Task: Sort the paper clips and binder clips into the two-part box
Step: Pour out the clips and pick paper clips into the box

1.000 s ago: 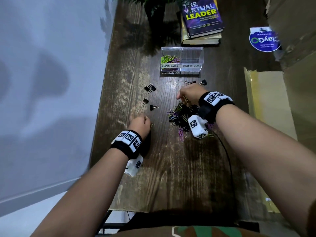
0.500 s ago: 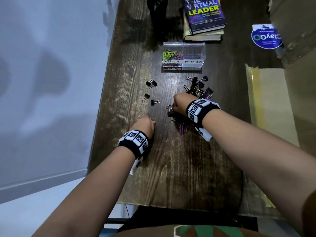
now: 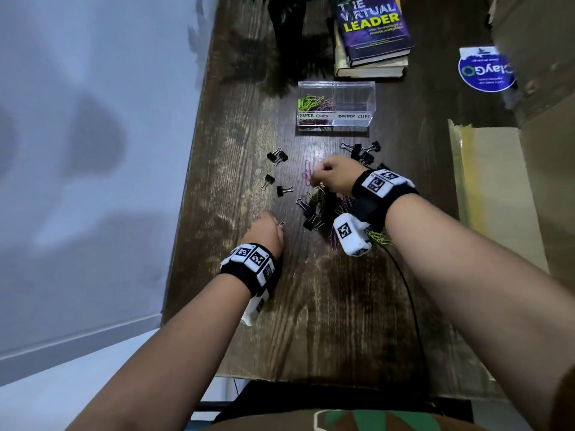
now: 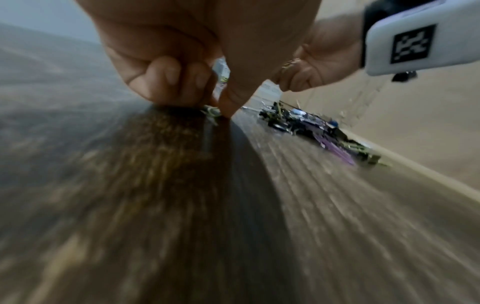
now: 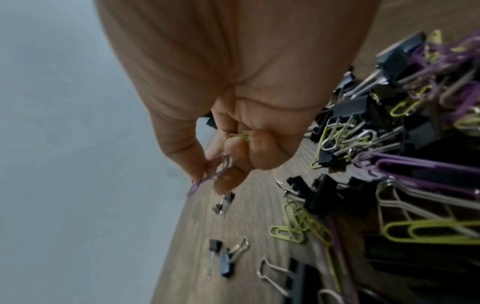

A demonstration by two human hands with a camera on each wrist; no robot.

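Observation:
The clear two-part box (image 3: 336,104) stands at the back of the wooden desk; its left half, labelled paper clips, holds green and purple clips, its right half, labelled binder clips, looks empty. My right hand (image 3: 334,178) pinches a purple paper clip (image 3: 307,175) (image 5: 211,172) above the mixed pile (image 3: 323,209) (image 5: 389,164), with a green clip (image 5: 237,135) tucked under its curled fingers. My left hand (image 3: 266,231) (image 4: 182,82) rests curled on the desk, fingertips pinching a small clip (image 4: 211,112) (image 3: 281,224).
Several black binder clips (image 3: 278,157) lie loose left of the pile, more (image 3: 362,152) in front of the box. Two stacked books (image 3: 371,35) and a plant pot (image 3: 287,23) stand behind the box. Cardboard (image 3: 497,181) borders the desk's right; its left edge drops to the floor.
My right hand rose from the left side of the pile and moved forward toward the box, now carrying a purple paper clip. My left hand has stayed almost in place.

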